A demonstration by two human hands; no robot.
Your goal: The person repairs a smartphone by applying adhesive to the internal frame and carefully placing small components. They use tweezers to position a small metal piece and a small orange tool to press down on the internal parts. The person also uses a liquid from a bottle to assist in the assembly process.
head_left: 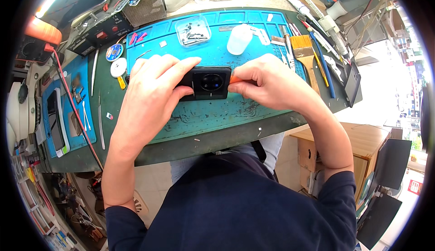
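A black smartphone [219,90] with a round camera bump lies crosswise before me over the blue work mat [204,110], its back turned up. My left hand [156,86] grips its left part, with the fingers along the far edge and the thumb on the near side. At the phone's right end, my right hand [265,81] pinches a small orange piece [234,78] between thumb and fingers. The orange piece meets the phone's edge; most of it is hidden by the fingers, so its kind does not show.
Beyond the phone stand a clear tub of small parts [193,31] and a white translucent bottle [239,39]. A wide brush [304,54] and several tools lie at the right. On the left are a solder spool [114,52], a second phone [55,115] and a red cable [74,101].
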